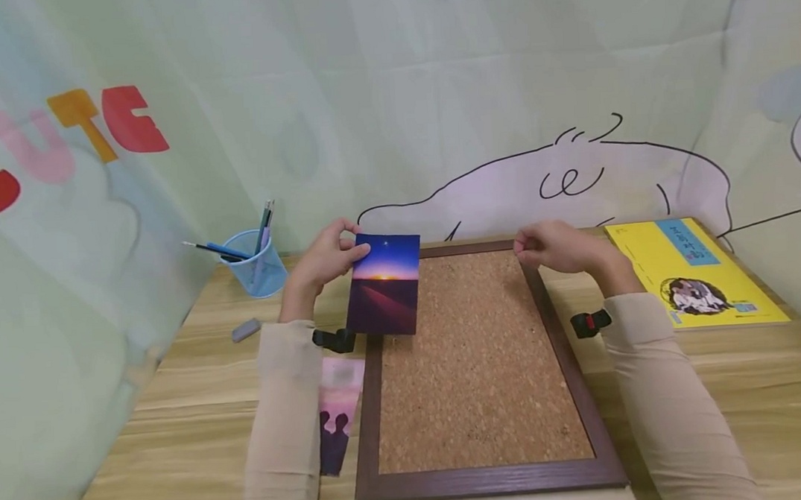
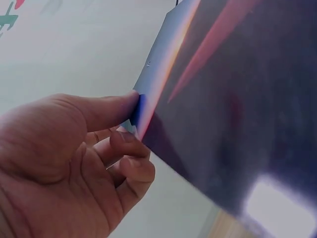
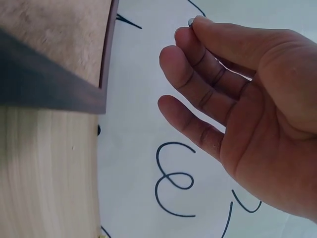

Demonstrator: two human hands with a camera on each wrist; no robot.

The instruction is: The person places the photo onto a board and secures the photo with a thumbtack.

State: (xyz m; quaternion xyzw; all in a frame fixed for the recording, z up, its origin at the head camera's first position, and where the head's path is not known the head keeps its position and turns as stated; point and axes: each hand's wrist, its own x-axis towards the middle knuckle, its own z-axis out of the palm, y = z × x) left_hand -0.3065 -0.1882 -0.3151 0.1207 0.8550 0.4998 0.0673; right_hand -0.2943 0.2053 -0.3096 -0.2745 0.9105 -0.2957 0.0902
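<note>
My left hand (image 1: 330,254) pinches a sunset photo card (image 1: 385,284) by its upper left edge, thumb in front and fingers behind. In the left wrist view the glossy card (image 2: 233,109) rises from the thumb and fingertips. The card hangs upright over the left side of a cork board (image 1: 479,358) with a dark brown frame. Above the board's far right corner, my right hand (image 1: 558,247) pinches a small silvery tack-like piece (image 3: 191,22) between thumb and index finger; most of it is hidden. Its other fingers are loosely bent.
Beside the board's left edge lies a pink photo with dark silhouettes (image 1: 334,424), partly under the left sleeve. A blue mesh pen cup (image 1: 257,275) with several pens and a grey eraser (image 1: 246,330) are farther left. A yellow book (image 1: 683,260) lies right, before a printed curtain (image 1: 394,94).
</note>
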